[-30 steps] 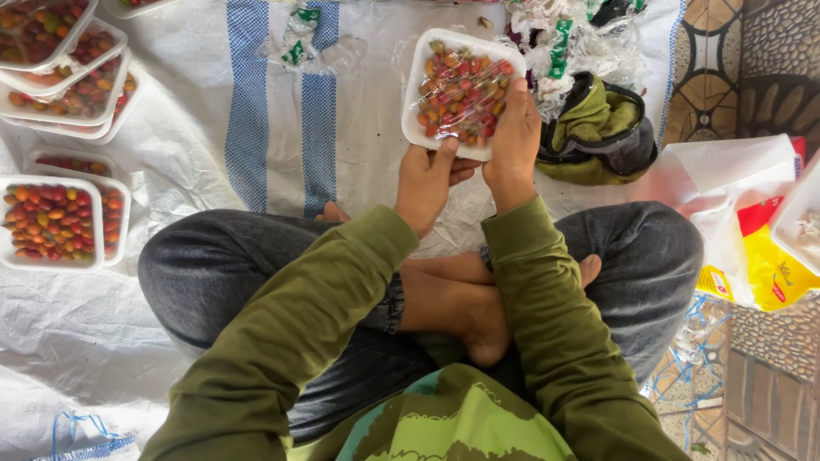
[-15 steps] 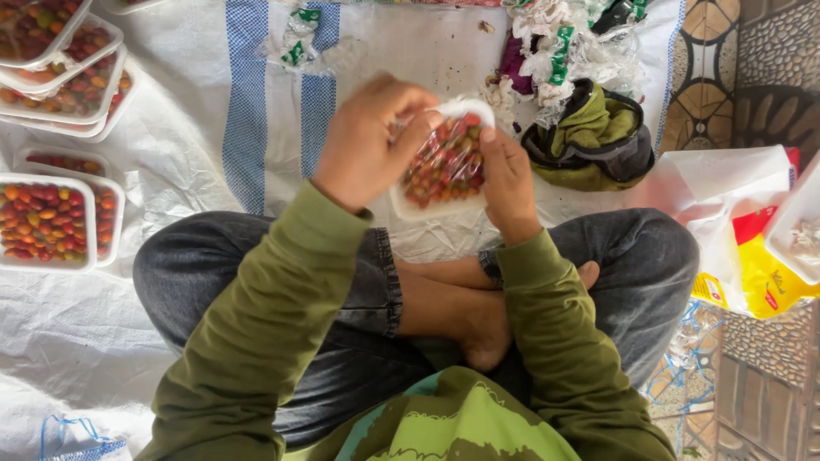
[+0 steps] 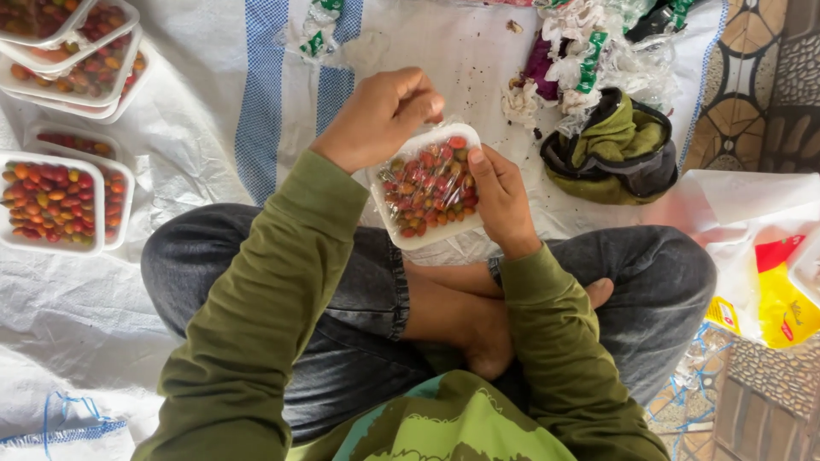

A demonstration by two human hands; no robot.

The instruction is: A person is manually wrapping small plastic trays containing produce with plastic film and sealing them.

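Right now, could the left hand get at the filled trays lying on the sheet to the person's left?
Probably yes: the left hand pinches film at the held tray, and only bare white sheet separates it from the filled trays; it must let go first.

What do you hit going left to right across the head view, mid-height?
Filled white trays → blue-striped sheet → left hand → wrapped fruit tray → right hand → green cloth bundle → yellow bag.

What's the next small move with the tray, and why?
Probably pull the film tight over the far rim. The left hand pinches it at the tray's top edge, the right hand steadies the side, and the film looks wrinkled over the fruit.
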